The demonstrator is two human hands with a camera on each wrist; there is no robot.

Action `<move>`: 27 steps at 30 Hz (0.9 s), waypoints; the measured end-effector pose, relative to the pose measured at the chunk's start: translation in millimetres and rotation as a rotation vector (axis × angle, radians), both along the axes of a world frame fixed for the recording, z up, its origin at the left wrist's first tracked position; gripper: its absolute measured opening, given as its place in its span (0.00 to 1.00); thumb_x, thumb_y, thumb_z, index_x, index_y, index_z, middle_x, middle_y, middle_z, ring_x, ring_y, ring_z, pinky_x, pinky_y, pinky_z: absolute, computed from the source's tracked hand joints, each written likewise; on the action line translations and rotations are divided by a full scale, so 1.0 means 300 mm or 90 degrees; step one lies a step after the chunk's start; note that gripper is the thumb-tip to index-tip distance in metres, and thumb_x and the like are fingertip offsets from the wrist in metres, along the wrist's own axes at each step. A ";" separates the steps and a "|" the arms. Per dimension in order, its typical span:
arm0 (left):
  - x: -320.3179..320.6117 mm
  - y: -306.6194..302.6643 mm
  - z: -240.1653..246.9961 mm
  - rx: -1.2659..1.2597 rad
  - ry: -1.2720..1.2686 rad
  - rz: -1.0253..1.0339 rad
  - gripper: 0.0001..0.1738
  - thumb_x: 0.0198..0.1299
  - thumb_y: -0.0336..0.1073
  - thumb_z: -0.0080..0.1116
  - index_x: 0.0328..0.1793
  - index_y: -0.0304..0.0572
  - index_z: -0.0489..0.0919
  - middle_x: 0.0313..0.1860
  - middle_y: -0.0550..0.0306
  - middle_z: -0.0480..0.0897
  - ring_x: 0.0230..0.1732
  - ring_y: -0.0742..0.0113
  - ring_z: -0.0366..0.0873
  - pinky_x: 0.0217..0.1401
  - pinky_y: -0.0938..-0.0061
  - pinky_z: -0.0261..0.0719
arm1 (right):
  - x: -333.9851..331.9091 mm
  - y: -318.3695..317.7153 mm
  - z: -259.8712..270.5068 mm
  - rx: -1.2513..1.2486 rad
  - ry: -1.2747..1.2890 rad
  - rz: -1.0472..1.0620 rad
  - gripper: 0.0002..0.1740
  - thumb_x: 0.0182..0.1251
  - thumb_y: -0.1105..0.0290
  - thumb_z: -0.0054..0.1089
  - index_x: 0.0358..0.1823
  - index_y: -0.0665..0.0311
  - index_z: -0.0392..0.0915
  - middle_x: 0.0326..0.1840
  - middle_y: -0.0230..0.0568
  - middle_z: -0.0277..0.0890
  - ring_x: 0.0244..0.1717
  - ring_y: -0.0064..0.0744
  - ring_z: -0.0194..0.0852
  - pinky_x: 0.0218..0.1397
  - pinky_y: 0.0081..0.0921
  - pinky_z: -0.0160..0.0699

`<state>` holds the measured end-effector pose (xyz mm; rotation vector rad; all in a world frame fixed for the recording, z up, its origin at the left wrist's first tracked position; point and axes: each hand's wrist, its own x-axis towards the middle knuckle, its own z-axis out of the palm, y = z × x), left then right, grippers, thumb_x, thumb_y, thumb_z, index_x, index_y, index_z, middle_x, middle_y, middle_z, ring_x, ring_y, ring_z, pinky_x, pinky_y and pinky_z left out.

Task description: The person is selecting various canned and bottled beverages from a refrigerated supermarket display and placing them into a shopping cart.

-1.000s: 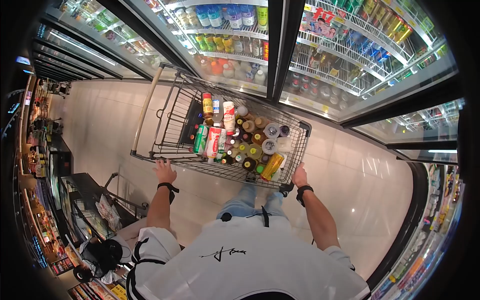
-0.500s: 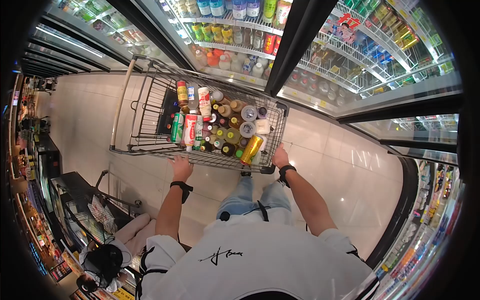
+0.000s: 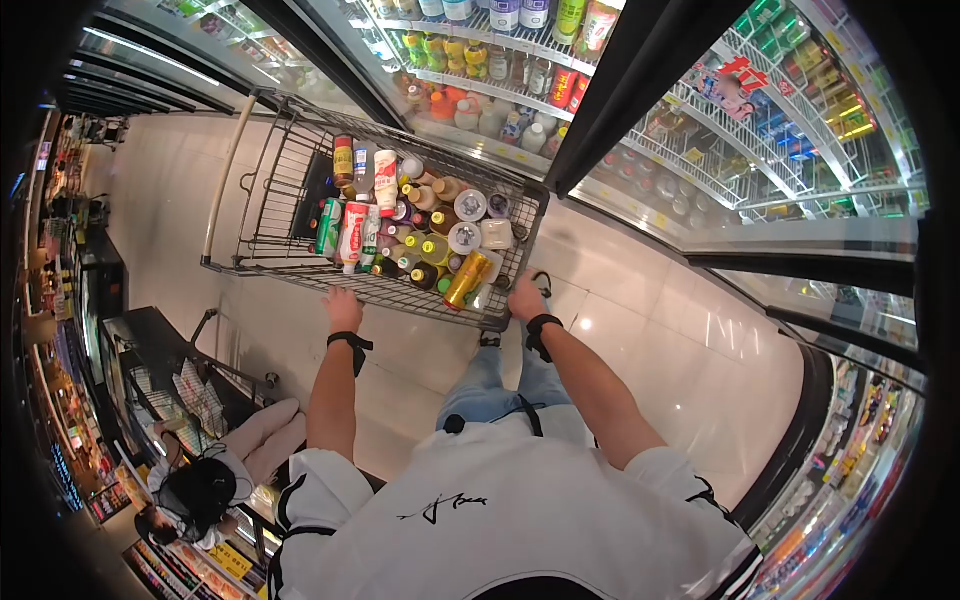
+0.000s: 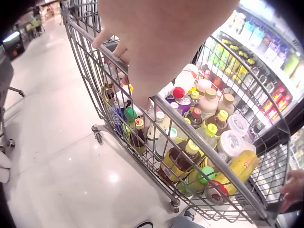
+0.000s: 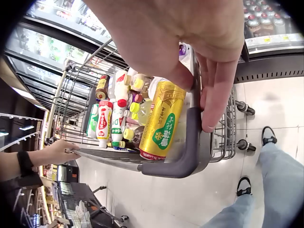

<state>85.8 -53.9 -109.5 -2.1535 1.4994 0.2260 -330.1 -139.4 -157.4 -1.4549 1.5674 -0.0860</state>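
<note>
A wire shopping cart [image 5: 187, 159] stands in front of me, packed with bottles and cans. My left hand [image 3: 343, 308] holds its near side rail, thumb inside and fingers over the outside in the left wrist view. At the front end my right hand [image 3: 524, 298] grips the rim just beside the dark corner piece, thumb inward, fingers outside. Below that hand a gold can [image 5: 164, 118] lies tilted on other items. Two clear round lids [image 3: 468, 221], yellow-capped bottles [image 4: 192, 146] and a red-and-white bottle [image 3: 352, 235] fill the basket too.
Glass-door drink fridges [image 3: 640, 170] line the cart's far side. At lower left sit another person [image 3: 205, 490] and a second cart [image 3: 185, 385]. Pale tiled floor [image 3: 640, 310] lies to the right, with packed shelves [image 3: 850, 430] beyond.
The cart has shifted left and away in the head view, with my right hand staying at its front corner. My left hand now sits farther forward along the side rail.
</note>
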 end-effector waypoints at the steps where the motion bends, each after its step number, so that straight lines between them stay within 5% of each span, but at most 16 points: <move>1: -0.008 -0.010 0.001 0.013 -0.003 0.013 0.23 0.53 0.47 0.70 0.51 0.44 0.82 0.59 0.51 0.78 0.71 0.50 0.65 0.64 0.41 0.67 | -0.004 -0.013 -0.052 0.056 -0.051 -0.053 0.37 0.58 0.74 0.59 0.65 0.88 0.54 0.49 0.75 0.76 0.55 0.66 0.76 0.59 0.49 0.76; 4: -0.045 -0.037 0.004 -0.022 -0.037 0.040 0.20 0.54 0.42 0.67 0.53 0.45 0.82 0.63 0.48 0.76 0.74 0.49 0.62 0.65 0.40 0.67 | -0.014 -0.062 -0.141 -0.033 -0.001 0.028 0.33 0.58 0.73 0.60 0.61 0.85 0.60 0.49 0.74 0.76 0.55 0.66 0.77 0.58 0.50 0.76; 5: 0.031 -0.028 -0.108 -0.016 -0.047 0.020 0.25 0.56 0.44 0.65 0.59 0.43 0.79 0.66 0.44 0.74 0.75 0.47 0.62 0.67 0.41 0.67 | 0.026 -0.044 -0.216 0.096 -0.071 -0.015 0.30 0.58 0.69 0.64 0.58 0.80 0.64 0.48 0.73 0.77 0.53 0.64 0.78 0.58 0.49 0.77; 8: -0.212 -0.122 0.093 0.037 -0.037 0.078 0.30 0.55 0.41 0.63 0.65 0.40 0.75 0.68 0.41 0.73 0.75 0.45 0.62 0.70 0.47 0.67 | -0.111 -0.139 0.025 0.315 -0.182 -0.040 0.30 0.58 0.65 0.67 0.57 0.74 0.68 0.46 0.66 0.79 0.51 0.59 0.81 0.55 0.44 0.79; 9: -0.280 -0.138 0.062 -0.047 -0.028 0.057 0.33 0.51 0.39 0.64 0.66 0.38 0.73 0.67 0.37 0.74 0.73 0.43 0.65 0.70 0.53 0.69 | -0.154 -0.151 -0.047 0.046 -0.124 0.094 0.27 0.60 0.63 0.68 0.55 0.70 0.70 0.42 0.56 0.82 0.46 0.50 0.83 0.47 0.39 0.82; 12: -0.373 -0.204 -0.156 -0.232 0.363 0.017 0.38 0.49 0.42 0.70 0.65 0.32 0.70 0.63 0.33 0.72 0.66 0.38 0.69 0.65 0.50 0.73 | -0.227 -0.247 0.121 -0.153 -0.206 -0.095 0.17 0.67 0.69 0.63 0.52 0.67 0.71 0.41 0.46 0.82 0.41 0.35 0.83 0.42 0.29 0.81; 14: -0.561 -0.297 -0.174 -0.250 0.441 0.046 0.38 0.49 0.43 0.71 0.63 0.31 0.69 0.62 0.33 0.73 0.63 0.37 0.71 0.64 0.52 0.74 | -0.340 -0.418 0.436 -0.264 -0.225 -0.238 0.13 0.69 0.72 0.60 0.53 0.64 0.73 0.41 0.38 0.81 0.41 0.28 0.80 0.43 0.26 0.78; 16: -0.691 -0.362 -0.216 -0.063 0.476 0.143 0.39 0.50 0.47 0.71 0.61 0.32 0.66 0.59 0.35 0.74 0.63 0.37 0.71 0.63 0.50 0.75 | -0.444 -0.560 0.757 -0.471 -0.171 -0.242 0.13 0.69 0.76 0.59 0.53 0.65 0.71 0.43 0.39 0.78 0.42 0.28 0.79 0.50 0.28 0.79; 19: -0.767 -0.426 -0.297 -0.004 0.433 0.187 0.39 0.50 0.49 0.73 0.60 0.34 0.65 0.58 0.37 0.74 0.63 0.37 0.72 0.61 0.50 0.76 | -0.530 -0.756 1.063 -0.722 -0.199 -0.309 0.22 0.68 0.77 0.62 0.62 0.68 0.69 0.50 0.43 0.79 0.50 0.31 0.78 0.57 0.29 0.77; 24: -0.696 -0.394 -0.471 0.059 0.400 0.125 0.44 0.45 0.50 0.75 0.62 0.34 0.65 0.58 0.35 0.74 0.54 0.40 0.81 0.56 0.55 0.82 | -0.359 -0.780 1.298 -0.816 -0.087 -0.209 0.21 0.64 0.75 0.67 0.57 0.70 0.74 0.51 0.47 0.80 0.46 0.30 0.82 0.53 0.26 0.80; 27: -0.719 -0.383 -0.472 0.051 0.440 0.137 0.45 0.45 0.51 0.75 0.62 0.35 0.63 0.57 0.36 0.75 0.53 0.39 0.81 0.53 0.54 0.82 | -0.311 -0.806 1.308 -0.764 -0.109 -0.228 0.16 0.63 0.72 0.70 0.50 0.69 0.78 0.34 0.36 0.82 0.32 0.23 0.79 0.42 0.21 0.79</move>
